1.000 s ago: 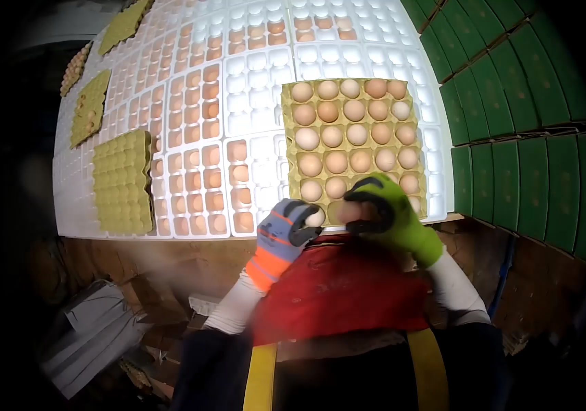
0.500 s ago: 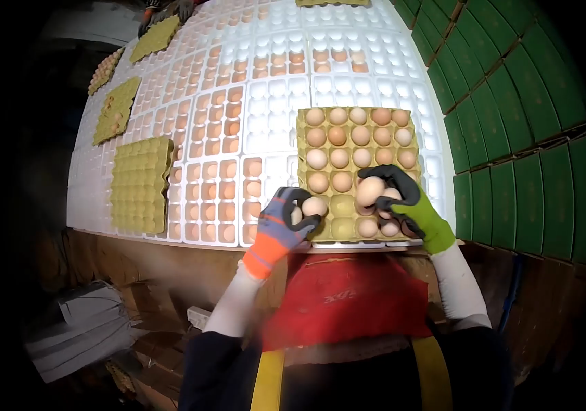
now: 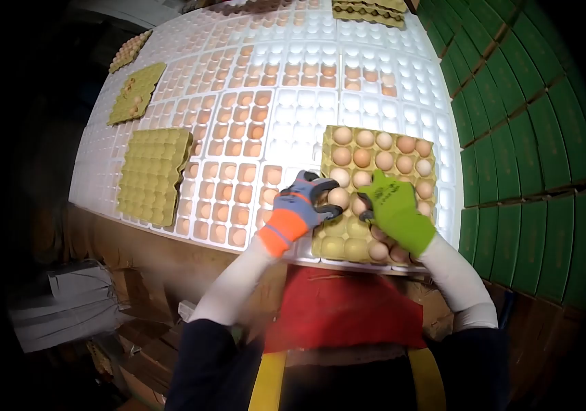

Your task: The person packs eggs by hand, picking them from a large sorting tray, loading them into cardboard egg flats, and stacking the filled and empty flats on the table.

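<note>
left hand: thumb and fingers curled on pale egg, left side of pulp tray | right hand: fingertips at second egg just beside, grip hidden, can't tell | pulp tray: atop white trays, two far rows full | green boxes: stacked right
</note>
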`<state>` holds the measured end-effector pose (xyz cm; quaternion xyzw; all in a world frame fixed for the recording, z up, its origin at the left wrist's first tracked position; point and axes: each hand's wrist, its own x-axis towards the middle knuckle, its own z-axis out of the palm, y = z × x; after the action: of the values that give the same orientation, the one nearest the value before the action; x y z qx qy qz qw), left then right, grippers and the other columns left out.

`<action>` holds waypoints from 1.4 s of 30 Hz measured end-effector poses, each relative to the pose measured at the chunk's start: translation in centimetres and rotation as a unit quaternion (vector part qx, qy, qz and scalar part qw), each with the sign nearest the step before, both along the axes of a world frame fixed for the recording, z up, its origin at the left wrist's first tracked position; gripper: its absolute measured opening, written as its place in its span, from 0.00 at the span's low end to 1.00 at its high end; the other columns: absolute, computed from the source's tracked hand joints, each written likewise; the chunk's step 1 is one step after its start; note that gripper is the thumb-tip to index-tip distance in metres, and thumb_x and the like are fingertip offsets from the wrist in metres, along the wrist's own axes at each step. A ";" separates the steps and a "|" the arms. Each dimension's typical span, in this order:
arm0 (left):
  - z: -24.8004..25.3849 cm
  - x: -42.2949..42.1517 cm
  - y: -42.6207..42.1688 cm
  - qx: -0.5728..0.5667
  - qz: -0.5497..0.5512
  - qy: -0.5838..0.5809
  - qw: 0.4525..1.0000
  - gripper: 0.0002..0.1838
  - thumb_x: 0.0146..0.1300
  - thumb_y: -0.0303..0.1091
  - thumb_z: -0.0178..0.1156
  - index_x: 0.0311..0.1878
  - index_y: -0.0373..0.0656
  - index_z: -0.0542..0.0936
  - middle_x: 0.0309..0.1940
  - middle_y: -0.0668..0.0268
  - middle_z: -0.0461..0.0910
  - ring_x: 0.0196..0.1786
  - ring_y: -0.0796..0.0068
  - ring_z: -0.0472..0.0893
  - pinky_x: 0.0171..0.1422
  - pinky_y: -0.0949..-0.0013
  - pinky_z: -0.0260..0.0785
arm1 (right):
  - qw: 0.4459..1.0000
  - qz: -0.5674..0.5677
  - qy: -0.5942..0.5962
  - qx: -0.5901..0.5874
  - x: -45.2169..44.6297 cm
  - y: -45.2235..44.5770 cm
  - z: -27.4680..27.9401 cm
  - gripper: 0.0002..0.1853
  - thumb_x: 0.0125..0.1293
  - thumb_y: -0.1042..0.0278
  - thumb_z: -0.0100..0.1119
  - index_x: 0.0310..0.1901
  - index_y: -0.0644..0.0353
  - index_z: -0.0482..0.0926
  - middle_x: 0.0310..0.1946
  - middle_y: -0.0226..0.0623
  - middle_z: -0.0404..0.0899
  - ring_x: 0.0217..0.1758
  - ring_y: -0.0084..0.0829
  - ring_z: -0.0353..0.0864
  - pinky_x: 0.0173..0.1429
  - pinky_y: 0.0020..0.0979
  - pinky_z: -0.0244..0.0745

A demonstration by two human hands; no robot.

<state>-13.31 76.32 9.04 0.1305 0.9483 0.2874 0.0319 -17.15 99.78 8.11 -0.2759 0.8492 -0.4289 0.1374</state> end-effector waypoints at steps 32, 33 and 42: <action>-8.6 -20.3 -12.1 -0.055 0.104 -0.011 0.993 0.22 0.68 0.38 0.54 0.65 0.59 0.76 0.61 0.60 0.75 0.57 0.55 0.78 0.58 0.57 0.73 | 0.954 -0.036 0.101 0.279 -24.0 -15.0 -6.4 0.19 0.58 0.53 0.64 0.47 0.53 0.78 0.48 0.40 0.76 0.55 0.49 0.74 0.58 0.47 0.71; -8.4 -20.3 -11.8 -0.091 0.121 -0.041 0.988 0.22 0.67 0.37 0.55 0.65 0.57 0.76 0.60 0.60 0.76 0.58 0.55 0.77 0.59 0.58 0.73 | 0.955 -0.038 0.098 0.278 -23.7 -15.3 -5.8 0.19 0.58 0.53 0.64 0.47 0.53 0.78 0.48 0.40 0.76 0.55 0.49 0.74 0.58 0.47 0.71; -14.2 -22.1 -7.9 -0.081 -0.065 0.191 0.976 0.33 0.61 0.31 0.58 0.72 0.54 0.66 0.72 0.60 0.65 0.73 0.58 0.63 0.78 0.47 0.47 | 0.971 -0.193 -0.044 -0.131 -17.5 -7.7 4.8 0.10 0.66 0.74 0.59 0.48 0.61 0.80 0.40 0.30 0.81 0.39 0.22 0.79 0.46 0.25 0.75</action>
<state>-35.38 68.42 -5.15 0.2411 0.9467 0.1766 -0.1205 -34.60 92.05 12.87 -0.1035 0.8157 -0.5668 0.0519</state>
